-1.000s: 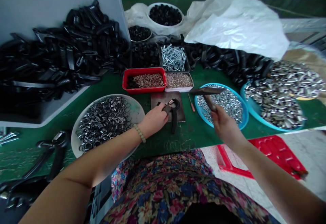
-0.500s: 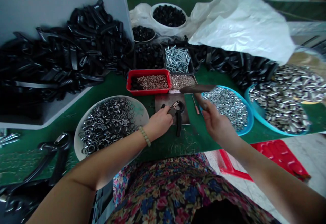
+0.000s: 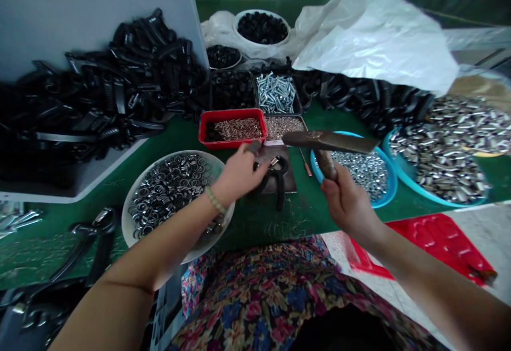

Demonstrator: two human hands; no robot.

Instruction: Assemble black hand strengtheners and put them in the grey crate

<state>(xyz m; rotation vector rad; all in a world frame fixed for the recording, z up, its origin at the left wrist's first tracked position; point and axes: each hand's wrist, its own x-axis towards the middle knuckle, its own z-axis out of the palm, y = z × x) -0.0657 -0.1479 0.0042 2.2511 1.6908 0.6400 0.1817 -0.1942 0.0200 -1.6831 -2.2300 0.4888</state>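
Observation:
My left hand (image 3: 239, 175), with a beaded bracelet on the wrist, is lifted just off a black plier-like tool (image 3: 280, 191) and sits beside it. The tool lies on a dark steel plate (image 3: 288, 180) with a small silver part at its jaws. The fingertips of that hand are blurred, and I cannot tell whether they pinch anything. My right hand (image 3: 347, 202) grips the wooden handle of a steel-headed hammer (image 3: 329, 140), raised above the blue basin's rim and to the right of the plate.
A white plate of metal rings (image 3: 167, 196) and blue basins of hex nuts (image 3: 359, 172) and silver pieces (image 3: 439, 154) flank the plate. Behind stand a red tray of nails (image 3: 231, 130) and a tray of screws (image 3: 275, 94). Black parts are heaped at left. A small screwdriver (image 3: 305, 162) lies close by.
My left hand has come off the black tool and moved slightly left. The hammer has risen and shifted right, showing its full head.

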